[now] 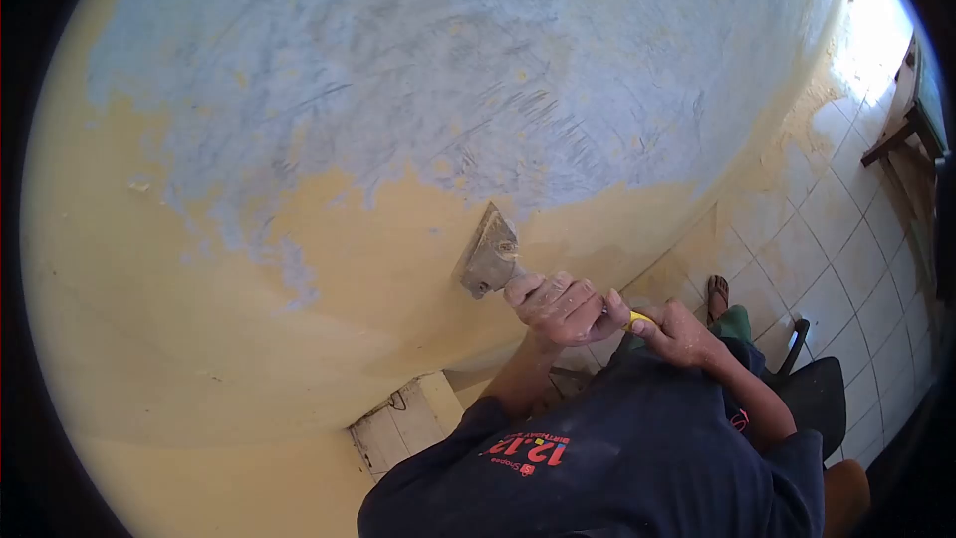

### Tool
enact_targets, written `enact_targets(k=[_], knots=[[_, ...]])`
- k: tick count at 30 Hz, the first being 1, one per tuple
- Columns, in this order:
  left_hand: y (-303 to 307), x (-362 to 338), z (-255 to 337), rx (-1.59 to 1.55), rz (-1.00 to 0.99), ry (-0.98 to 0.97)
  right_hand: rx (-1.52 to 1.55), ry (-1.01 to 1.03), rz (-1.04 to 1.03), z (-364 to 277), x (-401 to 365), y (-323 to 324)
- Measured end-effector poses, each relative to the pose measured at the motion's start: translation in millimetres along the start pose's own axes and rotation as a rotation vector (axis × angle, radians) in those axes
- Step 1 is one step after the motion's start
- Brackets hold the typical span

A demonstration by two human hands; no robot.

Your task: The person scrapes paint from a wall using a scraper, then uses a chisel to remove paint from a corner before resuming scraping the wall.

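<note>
A scraper (493, 257) with a wide, dusty metal blade lies with its edge against the wall (378, 249), just under the border between yellow paint and bare grey-blue surface. My left hand (560, 307) is wrapped around the scraper near the blade, its fingers whitened by dust. Behind it, my right hand (679, 333) is closed on the rear of the yellow handle (637, 319). Most of the handle is hidden by my fingers.
Pale floor tiles (846, 239) with yellowish dust run along the wall at the right. A wooden piece of furniture (901, 134) stands at the far right. Near my body are a black chair (819, 399) and a tiled ledge (398, 428). My bare foot (717, 296) shows below.
</note>
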State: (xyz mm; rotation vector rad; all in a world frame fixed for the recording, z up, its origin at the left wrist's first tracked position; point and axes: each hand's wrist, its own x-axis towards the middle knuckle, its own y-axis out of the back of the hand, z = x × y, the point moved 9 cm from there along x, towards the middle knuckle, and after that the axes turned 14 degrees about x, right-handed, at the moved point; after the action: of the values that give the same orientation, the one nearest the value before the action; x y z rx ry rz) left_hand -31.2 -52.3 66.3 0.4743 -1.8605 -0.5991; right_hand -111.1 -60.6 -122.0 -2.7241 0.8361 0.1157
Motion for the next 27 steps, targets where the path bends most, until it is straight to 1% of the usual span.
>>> enact_targets(k=[2, 3, 5, 6, 8, 9, 11, 15, 18, 22, 24, 27], knots=[[-12.9, -5.4, 2.5, 0.014, -0.059, -0.028, -0.051, 0.056, 0.030, 3.4, 2.4, 8.1], [6.3, -1.4, -2.6, 0.048, -0.071, -0.097, -0.004, 0.117, 0.024, 0.3, 6.4, -13.1], [-2.5, -16.6, 18.3, 0.007, -0.080, -0.069, -0.052, 0.109, -0.020, 22.3, -12.5, -7.0], [-7.3, -22.4, 28.5, -0.004, -0.077, -0.060, -0.058, 0.098, -0.014, 23.3, -22.5, -2.2], [-16.5, -33.2, 29.7, -0.067, -0.120, 0.023, 0.003, 0.068, 0.028, 21.3, -32.3, 2.5], [-20.0, -36.1, 29.1, -0.068, -0.129, 0.026, 0.009, 0.062, 0.025, 21.1, -32.3, 1.3], [-25.8, -37.8, 27.5, -0.112, -0.121, 0.040, 0.023, -0.021, 0.053, 26.2, -32.6, 3.2], [-27.9, -38.7, 24.9, -0.106, -0.140, 0.028, 0.041, 0.006, 0.067, 33.9, -28.7, 0.3], [-26.6, -41.2, 20.9, -0.094, -0.129, 0.018, 0.021, -0.025, 0.026, 38.0, -22.2, -5.3], [-17.8, -33.7, 10.7, -0.070, -0.114, -0.018, 0.045, 0.025, 0.007, 40.5, -7.4, -16.1], [-14.8, -28.9, 11.0, -0.066, -0.098, -0.021, 0.027, 0.037, 0.000, 35.3, -7.3, -14.3], [-8.4, -18.4, 6.2, -0.066, -0.084, -0.019, 0.031, -0.007, 0.026, 21.1, -3.4, -12.5]])
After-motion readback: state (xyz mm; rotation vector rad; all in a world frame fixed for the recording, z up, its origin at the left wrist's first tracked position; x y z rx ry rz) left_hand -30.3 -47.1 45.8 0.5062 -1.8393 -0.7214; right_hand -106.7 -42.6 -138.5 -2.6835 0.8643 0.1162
